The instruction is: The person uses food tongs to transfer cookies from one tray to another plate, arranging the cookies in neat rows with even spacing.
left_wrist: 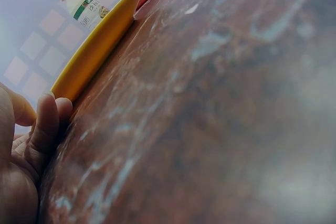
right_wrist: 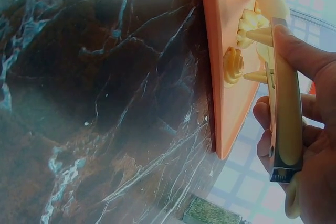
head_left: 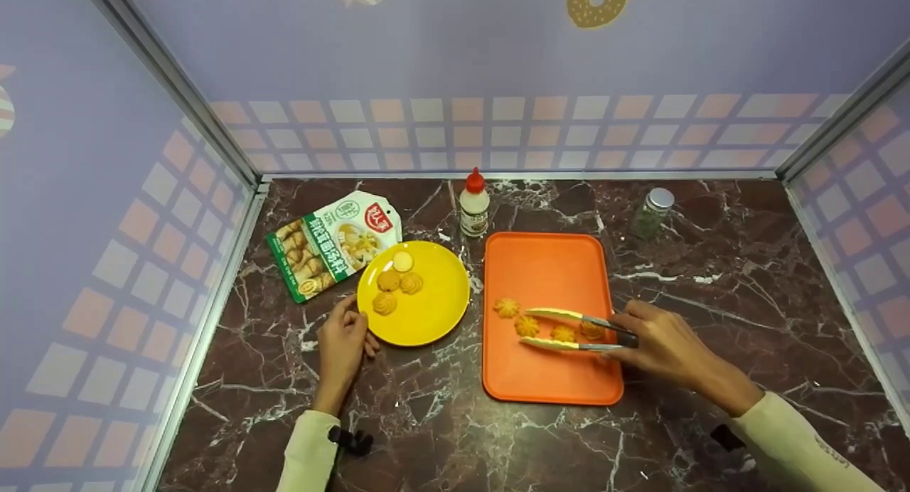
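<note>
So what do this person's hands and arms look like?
The left hand and right hand are bare. The sleeves are pale cream; the right one bears a dark marking, too small to read. A small black fitting shows at each sleeve's end.

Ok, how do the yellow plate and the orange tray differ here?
The plate is yellow and round; the tray is orange and rectangular. The plate is smaller than the tray. The left hand is at the plate's edge, while the right hand holds tongs over the tray. Both bear cookies.
</note>
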A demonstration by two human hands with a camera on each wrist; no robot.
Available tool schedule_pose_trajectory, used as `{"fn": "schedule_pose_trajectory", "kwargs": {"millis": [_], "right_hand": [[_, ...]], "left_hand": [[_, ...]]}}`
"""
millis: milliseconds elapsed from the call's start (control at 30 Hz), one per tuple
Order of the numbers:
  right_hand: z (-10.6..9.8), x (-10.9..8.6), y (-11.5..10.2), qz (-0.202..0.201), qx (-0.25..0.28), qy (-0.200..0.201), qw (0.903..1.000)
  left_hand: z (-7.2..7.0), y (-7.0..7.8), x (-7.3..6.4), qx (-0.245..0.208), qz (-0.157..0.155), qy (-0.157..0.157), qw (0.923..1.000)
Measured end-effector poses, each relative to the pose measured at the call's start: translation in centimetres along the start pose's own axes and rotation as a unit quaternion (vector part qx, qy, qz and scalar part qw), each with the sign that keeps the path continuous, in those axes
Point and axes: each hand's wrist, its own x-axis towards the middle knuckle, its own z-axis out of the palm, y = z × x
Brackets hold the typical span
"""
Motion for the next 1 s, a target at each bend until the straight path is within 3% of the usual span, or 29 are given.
{"fn": "schedule_pose_trajectory", "kwargs": {"millis": [300,700,833,1000], "right_hand": [[0.22,0.13,-0.01,-0.008,-0.008,0.009,0.9999],[0.70,0.45,0.17,-0.020,-0.004,0.010,0.9997],[0.74,0.35,0.14,-0.026,-0.002,0.016,0.9995],[0.69,0.32,-0.01,-0.033,0.004,0.028,0.9991]], "left_hand": [[-0.27,-0.16,0.00,0.002,0.016,-0.009,0.9998],[-0.15,0.01,-0.05,0.013,0.009,-0.007,0.9999],[-0.13,0.09,0.05,0.013,-0.007,-0.006,0.9999],[-0.25,-0.21,0.12,0.011,0.003,-0.007,0.9999]]}}
